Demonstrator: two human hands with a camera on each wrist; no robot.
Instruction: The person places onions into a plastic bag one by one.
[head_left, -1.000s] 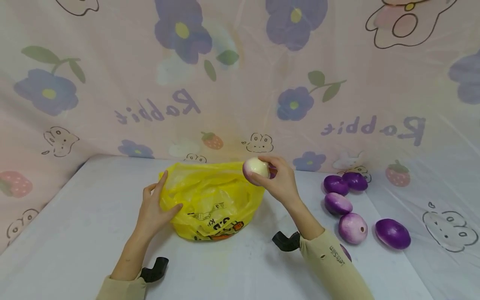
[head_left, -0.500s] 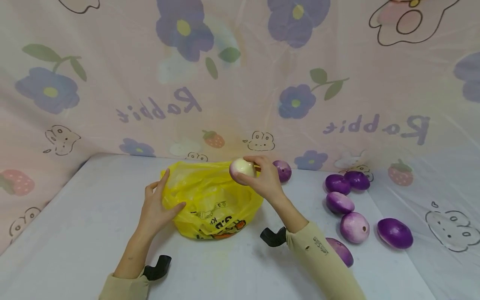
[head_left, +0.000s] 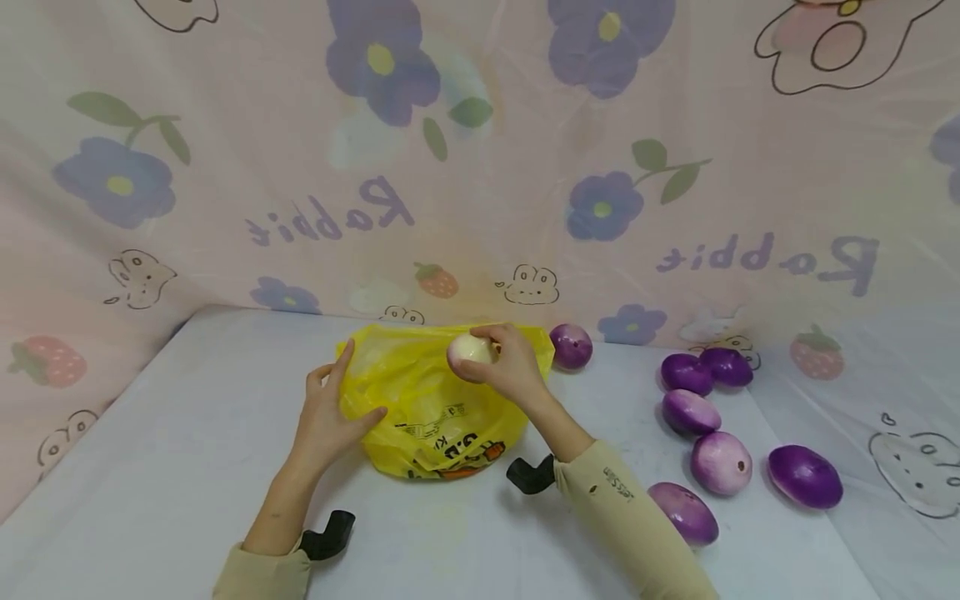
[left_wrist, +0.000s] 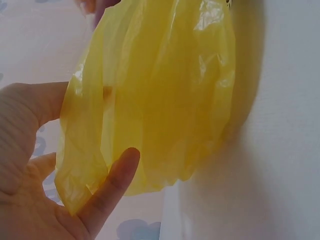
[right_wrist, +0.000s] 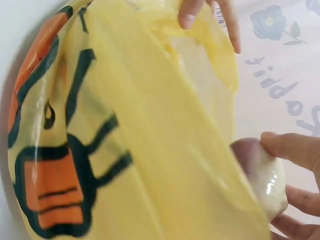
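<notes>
Sitting pinched in the right grip (head_left: 516,367) is a purple-white vegetable (head_left: 467,353); left grip (head_left: 328,423) spreads wide.

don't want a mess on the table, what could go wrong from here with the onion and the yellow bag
The held onion looks smooth and shiny, so it might slip from the right hand. The thin bag might sag, since the left hand touches its side with spread fingers. The right sleeve appears right beside another onion in the head view and could nudge it.
</notes>
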